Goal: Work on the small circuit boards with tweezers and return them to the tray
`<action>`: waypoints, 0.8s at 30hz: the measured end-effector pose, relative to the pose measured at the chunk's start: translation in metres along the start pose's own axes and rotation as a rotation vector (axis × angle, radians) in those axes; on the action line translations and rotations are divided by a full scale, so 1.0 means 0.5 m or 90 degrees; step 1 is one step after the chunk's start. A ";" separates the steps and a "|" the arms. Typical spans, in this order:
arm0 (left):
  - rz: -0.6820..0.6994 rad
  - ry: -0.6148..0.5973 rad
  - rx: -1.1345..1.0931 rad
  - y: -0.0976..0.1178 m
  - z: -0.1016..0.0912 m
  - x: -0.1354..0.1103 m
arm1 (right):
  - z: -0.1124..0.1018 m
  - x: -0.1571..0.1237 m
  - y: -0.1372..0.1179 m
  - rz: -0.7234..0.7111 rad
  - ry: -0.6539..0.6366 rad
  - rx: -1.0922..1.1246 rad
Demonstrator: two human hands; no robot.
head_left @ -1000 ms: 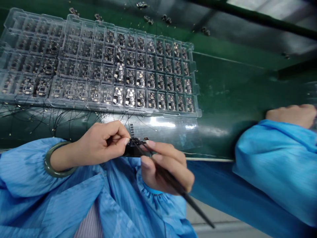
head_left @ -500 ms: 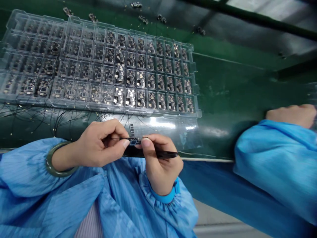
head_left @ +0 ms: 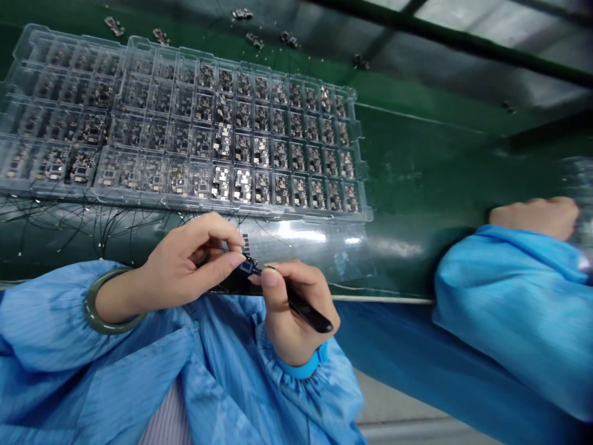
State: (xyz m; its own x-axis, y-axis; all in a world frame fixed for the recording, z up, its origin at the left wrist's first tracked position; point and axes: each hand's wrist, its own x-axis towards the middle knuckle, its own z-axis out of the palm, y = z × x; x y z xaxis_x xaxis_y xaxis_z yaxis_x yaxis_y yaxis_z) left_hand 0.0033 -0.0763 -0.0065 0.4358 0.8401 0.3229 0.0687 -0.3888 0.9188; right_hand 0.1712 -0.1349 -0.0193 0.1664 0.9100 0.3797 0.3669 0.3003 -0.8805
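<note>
Pinching a small dark part (head_left: 250,267) between thumb and forefinger, the left hand (head_left: 185,269) is holding it just beside the right hand (head_left: 291,312), which is gripping a black tool (head_left: 308,312) whose tip seems to be touching the part, though the contact is too small to see clearly. Beyond both hands a clear tray (head_left: 361,213) of circuit boards (head_left: 241,184) is lying on the green desk (head_left: 417,179), with thin black wires (head_left: 92,222) trailing between it and the left hand, and another person's hand (head_left: 532,216) is resting well off to the right.
</note>
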 end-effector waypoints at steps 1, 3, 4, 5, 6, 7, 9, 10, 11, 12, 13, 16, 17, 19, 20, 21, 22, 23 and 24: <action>0.030 -0.004 0.028 -0.001 0.000 0.001 | 0.001 -0.001 0.001 0.007 0.004 0.007; 0.073 -0.019 0.091 0.000 -0.001 0.004 | 0.001 -0.002 0.003 0.012 0.011 0.009; 0.080 -0.028 0.116 0.001 -0.002 0.006 | 0.001 -0.002 0.003 0.012 0.013 0.002; 0.076 -0.038 0.132 0.001 -0.003 0.007 | 0.001 -0.002 0.004 0.008 0.014 -0.008; 0.067 -0.052 0.141 0.001 -0.005 0.008 | 0.000 0.000 0.004 -0.001 0.014 -0.020; 0.053 -0.071 0.144 0.001 -0.007 0.008 | -0.001 0.001 0.005 -0.017 0.009 -0.029; 0.035 -0.108 0.139 0.000 -0.009 0.007 | -0.005 0.004 0.005 -0.063 -0.005 -0.039; 0.039 -0.118 0.133 -0.001 -0.009 0.006 | -0.008 0.006 0.005 -0.092 -0.014 -0.040; 0.051 -0.119 0.126 -0.002 -0.009 0.005 | -0.012 0.007 0.005 -0.120 -0.025 -0.042; 0.067 -0.110 0.116 -0.003 -0.008 0.003 | -0.017 0.008 0.005 -0.147 -0.035 -0.049; 0.081 -0.093 0.104 -0.004 -0.006 0.001 | -0.022 0.009 0.004 -0.173 -0.040 -0.061; 0.110 -0.054 0.087 -0.007 -0.002 -0.002 | -0.033 0.009 0.003 -0.249 -0.023 -0.130; 0.120 -0.051 0.096 -0.008 -0.002 -0.002 | -0.036 0.008 0.002 -0.272 -0.015 -0.155; 0.161 -0.052 0.125 -0.009 -0.003 -0.001 | -0.038 0.007 0.002 -0.314 -0.003 -0.192; 0.184 -0.055 0.135 -0.010 -0.005 -0.001 | -0.038 0.007 0.002 -0.329 -0.003 -0.203; 0.205 -0.057 0.139 -0.011 -0.006 0.000 | -0.038 0.008 0.002 -0.339 -0.006 -0.208; 0.219 -0.059 0.139 -0.011 -0.007 0.000 | -0.038 0.008 0.002 -0.343 -0.008 -0.210; 0.225 -0.064 0.140 -0.011 -0.008 0.000 | -0.039 0.009 0.002 -0.343 -0.012 -0.207; 0.220 -0.073 0.147 -0.012 -0.008 -0.001 | -0.039 0.010 0.002 -0.339 -0.019 -0.198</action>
State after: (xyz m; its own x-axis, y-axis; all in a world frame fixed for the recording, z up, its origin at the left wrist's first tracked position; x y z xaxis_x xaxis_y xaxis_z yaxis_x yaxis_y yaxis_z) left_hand -0.0010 -0.0728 -0.0111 0.5647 0.6029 0.5636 0.0938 -0.7253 0.6820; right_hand 0.1904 -0.1354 -0.0127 -0.1373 0.6672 0.7321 0.6429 0.6223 -0.4465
